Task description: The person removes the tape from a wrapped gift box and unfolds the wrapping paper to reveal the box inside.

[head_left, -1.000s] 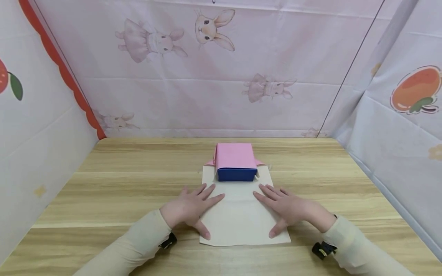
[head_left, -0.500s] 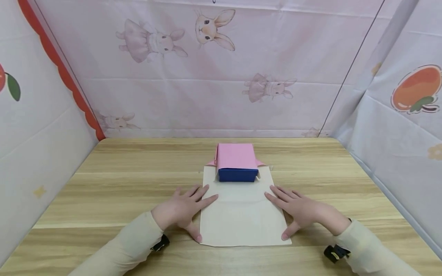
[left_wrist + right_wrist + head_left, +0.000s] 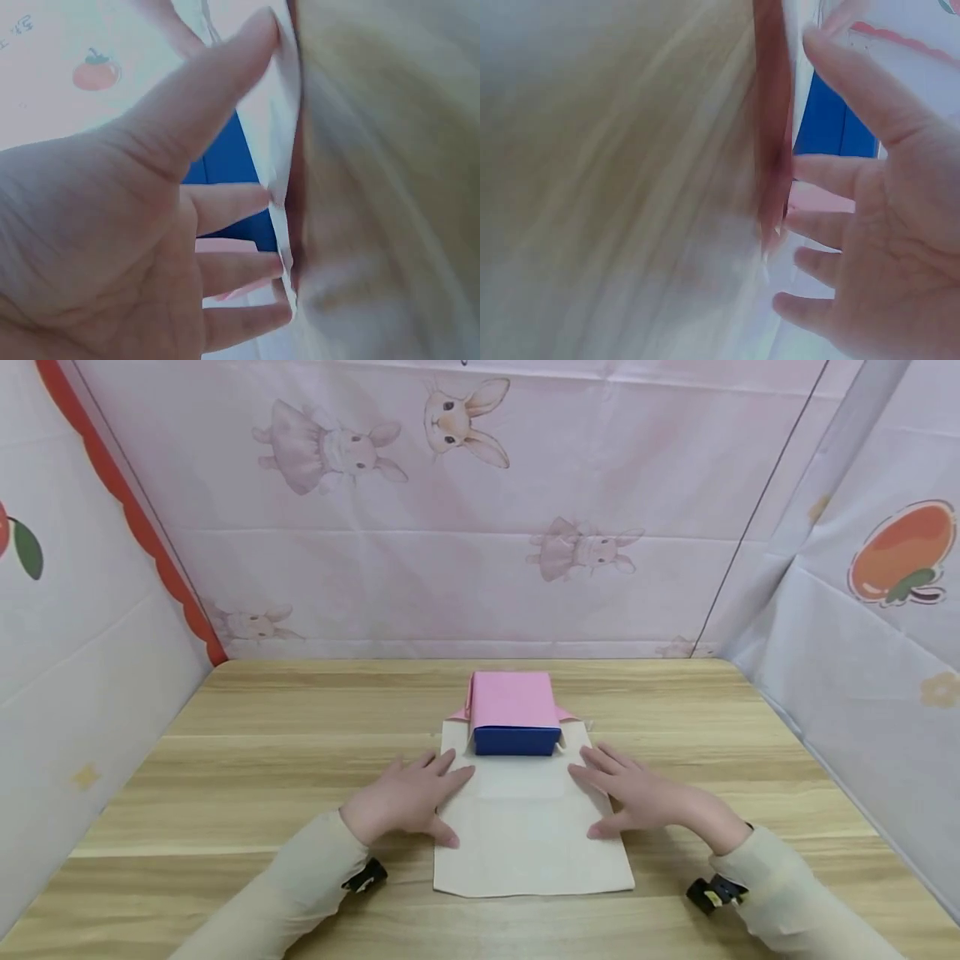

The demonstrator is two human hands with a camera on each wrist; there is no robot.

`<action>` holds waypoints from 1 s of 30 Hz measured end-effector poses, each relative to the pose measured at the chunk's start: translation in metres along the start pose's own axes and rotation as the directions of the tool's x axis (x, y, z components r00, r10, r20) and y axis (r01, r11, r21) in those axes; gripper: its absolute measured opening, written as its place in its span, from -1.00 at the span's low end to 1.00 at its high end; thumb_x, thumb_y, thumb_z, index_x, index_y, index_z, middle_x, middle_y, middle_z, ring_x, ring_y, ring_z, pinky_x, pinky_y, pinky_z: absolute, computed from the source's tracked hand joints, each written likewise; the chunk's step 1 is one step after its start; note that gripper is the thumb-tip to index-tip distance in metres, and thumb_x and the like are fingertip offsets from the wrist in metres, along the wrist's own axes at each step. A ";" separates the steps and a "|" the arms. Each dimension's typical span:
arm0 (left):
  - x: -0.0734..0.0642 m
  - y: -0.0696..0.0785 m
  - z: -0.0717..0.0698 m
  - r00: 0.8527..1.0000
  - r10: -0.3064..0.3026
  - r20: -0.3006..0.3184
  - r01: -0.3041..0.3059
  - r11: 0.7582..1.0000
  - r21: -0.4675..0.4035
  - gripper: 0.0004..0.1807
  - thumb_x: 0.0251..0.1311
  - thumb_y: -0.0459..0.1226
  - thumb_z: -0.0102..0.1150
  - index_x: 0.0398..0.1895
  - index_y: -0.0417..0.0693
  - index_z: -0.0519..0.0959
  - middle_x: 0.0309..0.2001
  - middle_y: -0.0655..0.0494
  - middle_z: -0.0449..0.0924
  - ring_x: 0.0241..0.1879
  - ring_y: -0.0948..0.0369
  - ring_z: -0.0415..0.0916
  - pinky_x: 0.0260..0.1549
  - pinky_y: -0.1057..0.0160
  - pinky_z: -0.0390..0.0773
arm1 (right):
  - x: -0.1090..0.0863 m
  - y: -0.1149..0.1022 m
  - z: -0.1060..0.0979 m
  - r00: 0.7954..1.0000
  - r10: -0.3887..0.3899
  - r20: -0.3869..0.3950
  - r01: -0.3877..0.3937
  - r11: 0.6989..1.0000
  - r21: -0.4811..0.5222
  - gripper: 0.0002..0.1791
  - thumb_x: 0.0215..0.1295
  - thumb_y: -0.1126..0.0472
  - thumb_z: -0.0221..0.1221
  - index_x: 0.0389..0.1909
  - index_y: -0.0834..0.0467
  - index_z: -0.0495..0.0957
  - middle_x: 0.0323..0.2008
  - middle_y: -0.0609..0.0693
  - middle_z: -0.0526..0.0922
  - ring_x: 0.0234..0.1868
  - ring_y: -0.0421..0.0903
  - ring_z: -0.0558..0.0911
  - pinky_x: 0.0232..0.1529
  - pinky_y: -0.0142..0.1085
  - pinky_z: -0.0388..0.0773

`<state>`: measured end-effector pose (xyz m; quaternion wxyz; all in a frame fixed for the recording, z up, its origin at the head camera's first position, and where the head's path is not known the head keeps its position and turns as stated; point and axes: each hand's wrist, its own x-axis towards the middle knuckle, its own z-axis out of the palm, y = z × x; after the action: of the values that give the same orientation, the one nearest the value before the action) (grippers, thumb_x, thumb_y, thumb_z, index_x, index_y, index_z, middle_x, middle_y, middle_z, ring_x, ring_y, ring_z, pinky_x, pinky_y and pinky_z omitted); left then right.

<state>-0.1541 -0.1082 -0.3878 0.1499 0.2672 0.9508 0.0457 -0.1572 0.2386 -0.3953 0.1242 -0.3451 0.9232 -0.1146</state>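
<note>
A blue box [image 3: 517,742] stands toward the back of the table, with pink paper [image 3: 513,697] laid over its top. In front of it a cream-white sheet of paper [image 3: 532,852] stretches flat toward the person. My left hand [image 3: 408,797] lies with spread fingers over the sheet's left edge, fingertips and thumb on the paper. Across from it my right hand [image 3: 637,793] spreads its fingers over the right edge in the same way. Both wrist views show fingertips right at the paper's edge, with the blue box [image 3: 229,161] behind the left fingers.
The wooden table [image 3: 300,735] extends to both sides of the paper. Pink corners of paper [image 3: 570,714] stick out beside the box. A rabbit-print cloth [image 3: 465,568] hangs behind the table, and white printed cloths flank it.
Both hands first slid outward to the sheet's edges, then came back inward and slightly toward the box. The box and paper stay nearly in place.
</note>
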 end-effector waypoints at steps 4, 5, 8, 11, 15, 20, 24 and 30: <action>0.010 0.005 -0.006 0.998 -0.048 -0.031 0.048 0.999 0.005 0.06 -0.02 0.22 0.34 0.53 0.12 0.10 0.56 -0.08 -0.07 0.52 -0.18 -0.09 0.35 -0.44 -0.05 | 0.015 -0.002 -0.002 0.999 0.005 -0.051 -0.006 1.000 -0.012 -0.05 0.21 -0.19 0.24 0.46 0.25 0.14 0.47 0.38 0.08 0.48 0.45 -0.04 0.39 0.33 0.02; 0.012 0.006 -0.007 0.998 -0.054 -0.038 0.055 0.998 0.015 0.06 -0.01 0.23 0.33 0.52 0.09 0.10 0.56 -0.08 -0.07 0.52 -0.19 -0.09 0.34 -0.45 -0.04 | 0.018 -0.002 -0.002 0.998 0.007 -0.058 -0.008 1.000 -0.008 -0.05 0.22 -0.18 0.24 0.46 0.27 0.14 0.47 0.37 0.09 0.48 0.45 -0.03 0.40 0.32 0.02; 0.017 0.008 -0.014 0.995 -0.074 -0.066 0.076 0.997 0.029 0.07 -0.02 0.25 0.33 0.50 0.02 0.15 0.55 -0.08 -0.02 0.51 -0.19 -0.06 0.33 -0.45 0.00 | 0.026 -0.003 -0.005 0.997 -0.020 -0.079 0.021 1.000 0.004 -0.06 0.22 -0.12 0.26 0.44 0.35 0.14 0.44 0.39 0.13 0.46 0.47 0.02 0.40 0.30 0.04; 0.022 0.011 -0.022 0.992 -0.094 -0.086 0.096 0.995 0.026 0.07 -0.05 0.25 0.35 0.48 -0.04 0.19 0.54 -0.08 0.01 0.51 -0.17 -0.04 0.32 -0.45 0.02 | 0.030 -0.002 -0.008 0.993 -0.049 -0.105 0.050 0.999 0.007 -0.08 0.23 -0.06 0.27 0.41 0.42 0.15 0.42 0.43 0.16 0.44 0.49 0.05 0.39 0.31 0.05; 0.025 0.013 -0.035 0.986 -0.134 -0.100 0.137 0.990 0.016 0.07 -0.02 0.22 0.35 0.49 -0.07 0.17 0.55 -0.05 -0.02 0.52 -0.16 -0.05 0.35 -0.44 -0.02 | 0.036 -0.001 -0.015 0.984 -0.083 -0.155 0.081 0.997 -0.017 -0.12 0.22 0.02 0.27 0.37 0.49 0.17 0.38 0.46 0.20 0.41 0.49 0.11 0.38 0.31 0.08; 0.034 0.014 -0.051 0.977 -0.174 -0.121 0.180 0.983 0.037 0.05 0.07 0.22 0.28 0.51 -0.08 0.11 0.56 -0.03 -0.03 0.52 -0.14 -0.05 0.35 -0.40 0.02 | 0.043 0.000 -0.027 0.977 -0.033 -0.212 0.021 0.998 -0.060 -0.19 0.24 0.07 0.27 0.37 0.44 0.21 0.39 0.43 0.23 0.42 0.46 0.14 0.37 0.28 0.15; 0.045 0.010 -0.065 0.972 -0.191 -0.140 0.198 0.979 0.043 -0.07 0.21 0.22 0.12 0.52 -0.05 0.10 0.54 -0.03 0.04 0.52 -0.12 -0.02 0.34 -0.39 0.08 | 0.052 0.003 -0.039 0.960 -0.023 -0.280 -0.012 0.993 -0.120 -0.32 0.28 0.18 0.24 0.34 0.39 0.29 0.36 0.42 0.28 0.39 0.44 0.20 0.36 0.26 0.20; 0.063 -0.001 -0.083 0.967 -0.194 -0.165 0.195 0.981 -0.009 -0.31 0.46 0.01 -0.11 0.53 -0.05 0.05 0.56 0.02 -0.02 0.53 -0.11 -0.07 0.36 -0.39 0.03 | 0.075 0.010 -0.052 0.899 -0.051 -0.435 -0.047 0.977 -0.210 -0.44 0.30 0.29 0.19 0.27 0.40 0.33 0.25 0.45 0.38 0.32 0.46 0.30 0.27 0.27 0.33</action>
<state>-0.2311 -0.0769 -0.3255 0.0735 0.1684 0.9817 0.0490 -0.2337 0.2026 -0.3606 -0.1248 -0.3228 0.9340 -0.0889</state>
